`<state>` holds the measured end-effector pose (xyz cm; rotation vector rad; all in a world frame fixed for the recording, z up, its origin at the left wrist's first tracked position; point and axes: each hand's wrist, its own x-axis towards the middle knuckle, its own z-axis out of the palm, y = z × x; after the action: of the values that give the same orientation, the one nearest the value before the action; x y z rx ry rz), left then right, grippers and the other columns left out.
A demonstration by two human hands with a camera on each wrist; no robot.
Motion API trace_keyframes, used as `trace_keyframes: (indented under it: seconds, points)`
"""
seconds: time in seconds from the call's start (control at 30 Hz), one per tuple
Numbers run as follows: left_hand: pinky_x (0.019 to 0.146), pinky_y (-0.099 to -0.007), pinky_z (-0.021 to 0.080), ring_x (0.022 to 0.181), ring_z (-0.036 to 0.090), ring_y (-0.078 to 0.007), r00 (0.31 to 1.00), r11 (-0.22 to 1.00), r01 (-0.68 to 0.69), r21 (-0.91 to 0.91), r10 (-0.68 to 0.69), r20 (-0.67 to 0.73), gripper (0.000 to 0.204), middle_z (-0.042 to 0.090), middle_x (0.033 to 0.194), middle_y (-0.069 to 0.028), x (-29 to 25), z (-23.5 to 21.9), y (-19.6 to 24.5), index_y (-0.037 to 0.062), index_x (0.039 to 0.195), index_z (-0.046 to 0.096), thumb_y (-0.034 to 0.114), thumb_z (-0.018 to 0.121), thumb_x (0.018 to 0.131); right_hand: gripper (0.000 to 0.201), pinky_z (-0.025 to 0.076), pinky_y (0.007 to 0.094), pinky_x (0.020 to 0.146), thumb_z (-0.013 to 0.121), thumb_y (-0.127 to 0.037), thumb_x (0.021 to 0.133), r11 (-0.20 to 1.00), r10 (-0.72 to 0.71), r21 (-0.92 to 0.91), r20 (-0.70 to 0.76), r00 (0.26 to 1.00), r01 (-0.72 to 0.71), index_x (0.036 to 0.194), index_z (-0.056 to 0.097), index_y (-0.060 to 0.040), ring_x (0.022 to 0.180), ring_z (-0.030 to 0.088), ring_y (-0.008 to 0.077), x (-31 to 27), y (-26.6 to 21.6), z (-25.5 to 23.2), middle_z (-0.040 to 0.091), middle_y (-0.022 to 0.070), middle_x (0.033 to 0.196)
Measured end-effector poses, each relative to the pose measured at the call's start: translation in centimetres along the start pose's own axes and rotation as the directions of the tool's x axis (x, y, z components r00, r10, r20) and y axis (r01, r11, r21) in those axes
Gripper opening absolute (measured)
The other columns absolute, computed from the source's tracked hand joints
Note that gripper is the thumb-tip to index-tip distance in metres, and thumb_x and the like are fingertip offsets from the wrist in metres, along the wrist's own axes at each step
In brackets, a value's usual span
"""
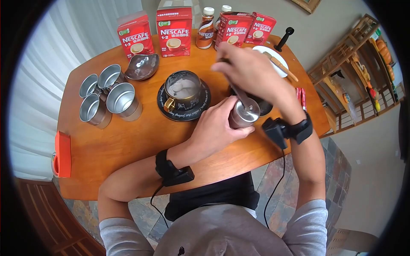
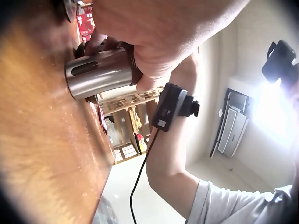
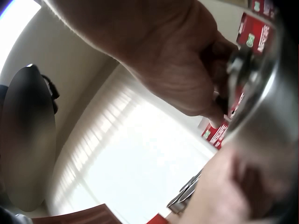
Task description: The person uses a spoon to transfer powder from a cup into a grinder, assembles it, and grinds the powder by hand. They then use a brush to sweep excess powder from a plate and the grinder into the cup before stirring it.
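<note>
A steel cylinder (image 1: pixel 244 116) with a crank arm (image 1: pixel 239 91) on its lid is gripped by my left hand (image 1: pixel 215 126), right of centre in the head view. Above it, my right hand (image 1: pixel 252 72) holds the crank's far end, its fingers curled. The left wrist view has the cylinder (image 2: pixel 105 74) with a slot in its side; whether its base touches the table cannot be told. In the right wrist view the right hand (image 3: pixel 173 60) grips the blurred handle's end. A black and gold cup (image 1: pixel 183 90) with pale contents stands on a dark saucer (image 1: pixel 200 112).
Several steel cups (image 1: pixel 124 102) and a dark bowl (image 1: pixel 143 67) stand left. Red boxes (image 1: pixel 174 34) and bottles (image 1: pixel 206 32) line the back. A dark dish (image 1: pixel 265 107) is behind the cylinder; a white plate (image 1: pixel 279 64) and black scoop (image 1: pixel 285 39) lie beyond. An orange-red object (image 1: pixel 64 154) sits left.
</note>
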<state>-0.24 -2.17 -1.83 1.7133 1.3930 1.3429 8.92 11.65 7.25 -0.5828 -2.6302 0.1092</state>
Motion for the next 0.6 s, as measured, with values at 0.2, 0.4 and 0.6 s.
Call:
trace_keyframes:
  seconds: [0.2, 0.4, 0.6]
  points:
    - [0.091, -0.0385, 0.057, 0.104, 0.075, -0.0274, 0.999, 0.999, 0.044, 0.005, -0.044, 0.008, 0.064, 0.075, 0.113, -0.0158, -0.1, -0.2, 0.7, 0.0043, 0.133, 0.06, 0.024, 0.091, 0.08, 0.027, 0.051, 0.0475, 0.073, 0.071, -0.027, 0.1, 0.935, 0.353, 0.029, 0.004, 0.936, -0.353, 0.108, 0.061, -0.0033, 0.082, 0.069, 0.0395, -8.3, 2.9, -5.0, 0.07, 0.0202, 0.086]
    - [0.092, -0.0383, 0.057, 0.107, 0.075, -0.0268, 0.999, 0.999, 0.045, 0.009, -0.045, 0.003, 0.065, 0.075, 0.116, -0.0157, -0.1, 0.0, 0.5, 0.0047, 0.135, 0.061, 0.023, 0.091, 0.08, 0.026, 0.045, 0.0392, 0.058, 0.075, -0.025, 0.098, 0.849, 0.512, 0.073, 0.133, 0.849, -0.524, 0.105, 0.061, -0.0036, 0.062, 0.066, 0.032, -16.1, -3.0, -8.8, 0.064, 0.016, 0.072]
    - [0.089, -0.0386, 0.057, 0.102, 0.074, -0.0269, 1.0, 0.999, 0.025, 0.019, -0.025, -0.01, 0.065, 0.075, 0.111, -0.0153, -0.2, 0.2, 0.0, 0.0033, 0.134, 0.06, 0.024, 0.091, 0.08, 0.031, 0.053, 0.0428, 0.06, 0.083, -0.022, 0.088, 0.975, 0.112, 0.153, 0.282, 0.953, -0.16, 0.109, 0.063, -0.0112, 0.067, 0.071, 0.032, -16.1, -9.3, -8.7, 0.068, 0.0082, 0.075]
